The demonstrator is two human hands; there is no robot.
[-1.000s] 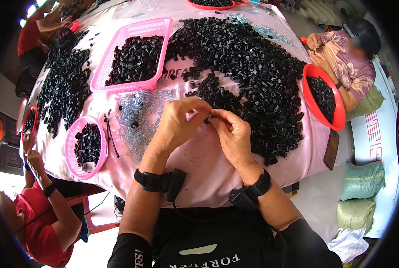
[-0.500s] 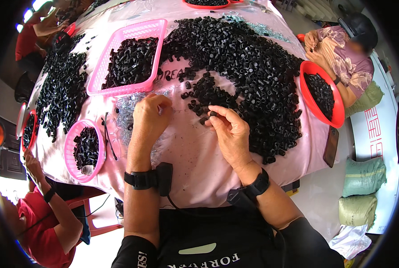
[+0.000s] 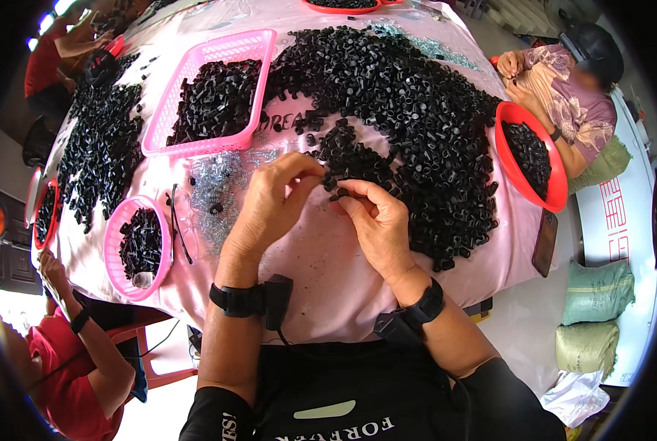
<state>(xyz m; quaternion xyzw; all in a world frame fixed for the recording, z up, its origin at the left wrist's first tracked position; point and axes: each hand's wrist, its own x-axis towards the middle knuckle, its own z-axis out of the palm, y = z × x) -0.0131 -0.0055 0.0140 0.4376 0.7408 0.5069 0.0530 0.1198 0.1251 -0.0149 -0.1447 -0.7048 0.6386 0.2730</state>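
A round table covered with a pale pink cloth [image 3: 321, 279] is seen, on which a large heap of small black plastic tube-shaped parts [image 3: 409, 110] is spread. A pink rectangular plastic basket [image 3: 196, 143] of the same parts is set at the upper left, a round pink basket [image 3: 115, 250] at the left edge, a red round bowl [image 3: 556, 184] at the right. A patch of small clear glittering pieces [image 3: 222, 184] is scattered just left of the hands. The left hand [image 3: 269, 209] is closed to a pinch at its fingertips; what is held there cannot be made out. One small black part [image 3: 338, 195] is pinched by the right hand [image 3: 376, 224], thumb against forefinger, just below the heap's edge. It is judged that the two pinches should be brought together squarely, with the part held steady and light pressure applied.
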